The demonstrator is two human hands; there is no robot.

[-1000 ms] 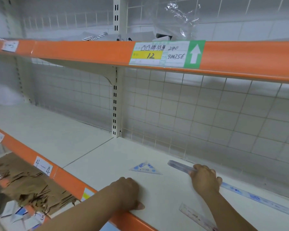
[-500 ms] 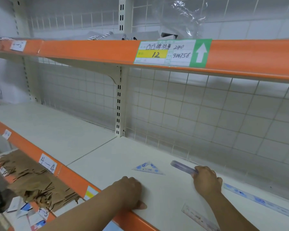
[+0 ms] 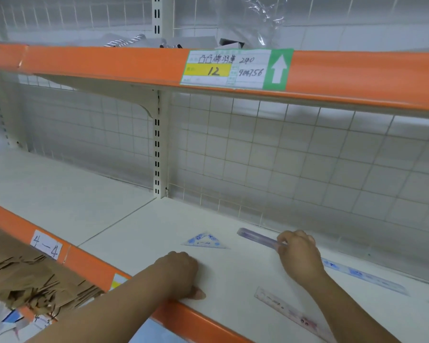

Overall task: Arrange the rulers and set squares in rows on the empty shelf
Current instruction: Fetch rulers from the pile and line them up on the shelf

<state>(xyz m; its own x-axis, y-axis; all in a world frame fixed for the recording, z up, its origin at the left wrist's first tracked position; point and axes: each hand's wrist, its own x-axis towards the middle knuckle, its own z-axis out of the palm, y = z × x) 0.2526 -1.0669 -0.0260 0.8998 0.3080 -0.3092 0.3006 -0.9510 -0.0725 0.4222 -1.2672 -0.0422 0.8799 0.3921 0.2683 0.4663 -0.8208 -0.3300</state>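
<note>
The right hand (image 3: 300, 256) grips a purple ruler (image 3: 255, 236) lying on the shelf (image 3: 139, 233), its free end pointing to 10 o'clock. A set square (image 3: 204, 241) lies at the ruler's 9 o'clock. The left hand (image 3: 181, 276), fingers curled, rests at the square's 7 o'clock.

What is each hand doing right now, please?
Left hand: curled shut, resting on the shelf, holding nothing visible.
Right hand: gripping the purple ruler.

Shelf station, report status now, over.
Left hand rests on shelf front edge, grip unclear. Right hand grips back ruler near the mesh. Set square and front ruler lie clear of it.
</note>
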